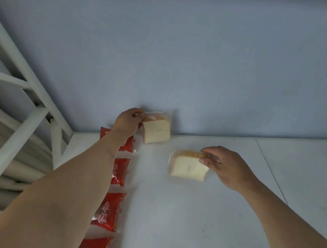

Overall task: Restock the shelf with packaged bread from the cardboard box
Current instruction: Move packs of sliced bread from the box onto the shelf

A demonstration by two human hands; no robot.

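Fingers [137, 115] of your left hand [128, 121] pinch the top corner of 1 clear bread pack [156, 130] standing at the back of the white shelf [190, 215], against the blue wall [184, 56]. Your right hand [228, 167] clamps the top edge of a 2nd bread pack [189, 166], nearer to you and well apart from the 1st; whether its bottom edge touches the shelf cannot be told. Both packs stand roughly upright, cut face toward you. To your left, 4 red packs [120, 171] run in a line from the wall toward the front edge, partly hidden by your left forearm. The cardboard box is not in view.

Likely risks from here: each pack is held only by its loose wrapper, so letting go before the base sits flat could tip the slices onto their face. Your left forearm passes over the red line, and dropping it could knock those packs askew. Squeezing harder would dent the soft bread.
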